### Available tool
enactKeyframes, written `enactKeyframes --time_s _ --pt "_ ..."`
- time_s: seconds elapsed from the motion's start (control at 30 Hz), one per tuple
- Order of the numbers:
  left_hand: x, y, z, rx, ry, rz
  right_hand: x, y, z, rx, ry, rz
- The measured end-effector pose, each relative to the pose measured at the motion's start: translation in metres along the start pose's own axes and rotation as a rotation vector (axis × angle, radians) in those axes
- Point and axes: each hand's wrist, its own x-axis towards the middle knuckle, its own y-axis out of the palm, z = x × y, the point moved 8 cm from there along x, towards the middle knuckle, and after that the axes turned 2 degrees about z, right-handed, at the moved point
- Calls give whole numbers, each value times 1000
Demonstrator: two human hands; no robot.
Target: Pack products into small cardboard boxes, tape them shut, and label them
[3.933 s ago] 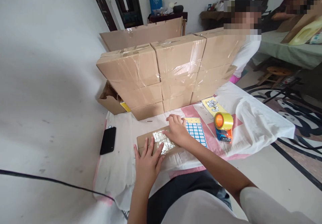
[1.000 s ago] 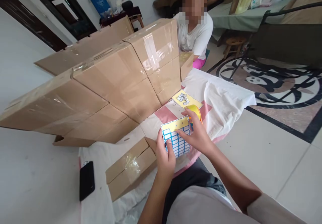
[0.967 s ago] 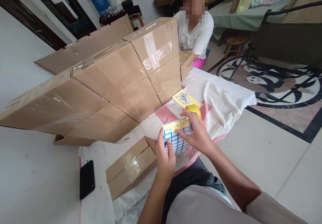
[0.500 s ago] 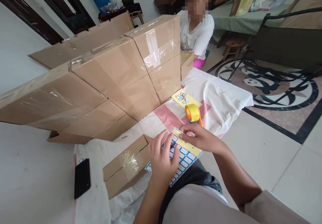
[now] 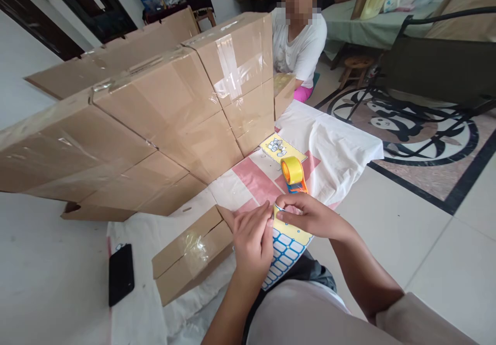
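Observation:
A sheet of label stickers, yellow with blue-outlined white labels, rests over my lap at the table's edge. My right hand pinches its upper edge, which curls up a little. My left hand is closed at the left part of the sheet, fingers together and tips close to the right thumb, covering some labels. Just beyond my right hand stands a tape dispenser with a yellow roll. Past it lies a yellow sheet with small grey-white pieces heaped on it. A small taped cardboard box sits left of my left hand.
Large taped cardboard boxes form a wall along the table's far side. A black phone lies on the cloth at left. Behind the boxes sits a person in a white shirt. A dark folding chair stands at right.
My left hand's fingers, earlier spread over the labels, have drawn together near my right thumb. The sheet's upper edge now curls up. The view has shifted slightly.

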Motion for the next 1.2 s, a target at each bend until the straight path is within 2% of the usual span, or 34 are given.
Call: enactKeyframes --time_s 0.27,0.43,0.53,0.7,0.8,1.0,1.1,1.2 --pt "-3 -6 -2 30 63 -77 -3 3 -3 16 32 1" --pt "-6 -3 8 -21 11 -70 -1 4 -4 -35 27 -21" --pt "-5 -2 10 -30 30 -60 1 4 -5 -43 35 -29" --pt "-2 -3 11 2 77 -82 2 2 -12 -97 51 -96" --pt "-4 4 17 -8 106 -95 2 1 -18 -155 77 -148" --pt "-7 8 38 -77 -17 -193 1 1 -20 -266 141 -181" --pt "-7 1 33 -82 75 -256 2 4 -18 -250 124 -165" --pt "-7 2 27 -44 204 -249 5 11 -15 -142 78 -122"
